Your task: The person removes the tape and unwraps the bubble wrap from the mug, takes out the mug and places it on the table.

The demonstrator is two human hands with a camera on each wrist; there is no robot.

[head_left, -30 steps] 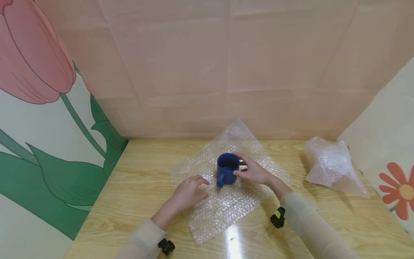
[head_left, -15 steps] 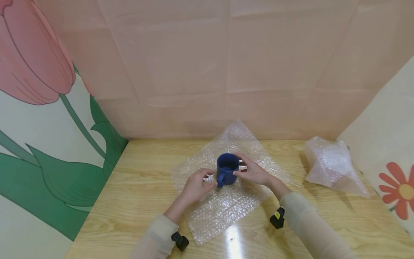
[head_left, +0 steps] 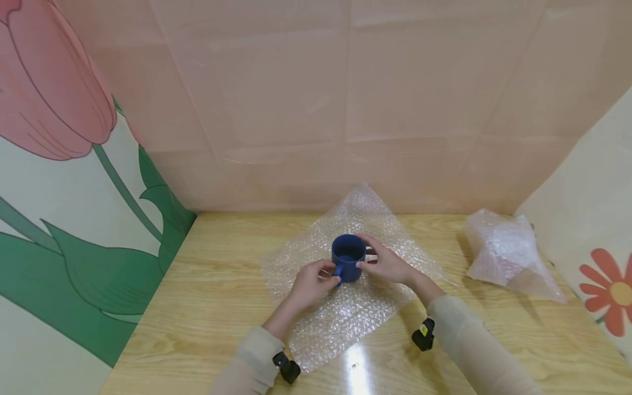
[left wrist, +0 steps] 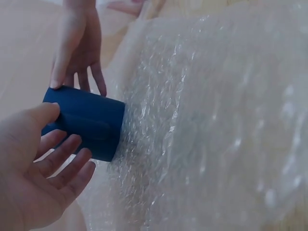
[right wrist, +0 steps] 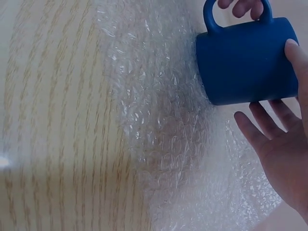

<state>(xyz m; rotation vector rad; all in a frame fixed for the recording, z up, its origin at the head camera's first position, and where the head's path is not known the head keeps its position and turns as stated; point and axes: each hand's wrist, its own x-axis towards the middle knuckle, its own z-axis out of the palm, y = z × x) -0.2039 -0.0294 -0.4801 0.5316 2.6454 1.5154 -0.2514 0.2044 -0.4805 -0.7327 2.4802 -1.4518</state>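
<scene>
A dark blue mug (head_left: 351, 271) stands upright, its mouth up, on a sheet of bubble wrap (head_left: 340, 323). My right hand (head_left: 389, 265) grips the mug's right side, with the thumb at the near side and the fingers around the back. At the handle (right wrist: 209, 20), my left hand (head_left: 310, 284) holds the mug with thumb and fingers. The left wrist view shows the left thumb lying against the mug (left wrist: 91, 122) near its rim, the other fingers bent loosely beside it. Part of the handle is hidden by the left hand in the head view.
A bundle wrapped in bubble wrap (head_left: 508, 252) sits at the table's right side. The wooden table (head_left: 217, 280) meets a pinkish backdrop (head_left: 276, 109) at the back. Flower-printed panels stand on both sides. Each wrist carries a small black camera (head_left: 423, 333).
My left hand has moved right and slightly up until it meets the mug's handle. The right hand stays at the mug, which has barely moved.
</scene>
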